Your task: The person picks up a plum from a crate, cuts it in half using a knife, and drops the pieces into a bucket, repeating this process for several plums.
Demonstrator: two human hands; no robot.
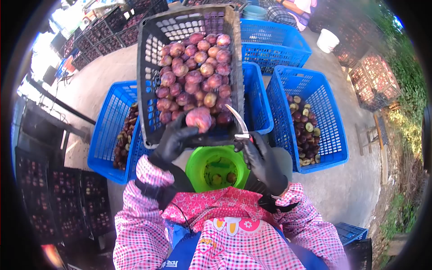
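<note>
My left hand [174, 138], in a black glove, grips a reddish plum [199, 119] at the near edge of a black crate [148, 90]. That crate is tilted toward me and holds many more plums [193, 76]. In my right hand [263, 157], also gloved in black, is a curved knife [237, 119] with its blade pointing up and to the left. The blade is apart from the plum. Below and between my hands stands a bright green bucket [193, 166], with a few plum pieces in the bottom.
A blue crate [330, 117] at right and another blue crate [101, 135] at left contain cut plums. More blue crates [274, 40] stand behind. A white bucket [327, 40] is at the back right. Stacked dark crates [63, 193] line the left. A person [294, 9] sits at the back.
</note>
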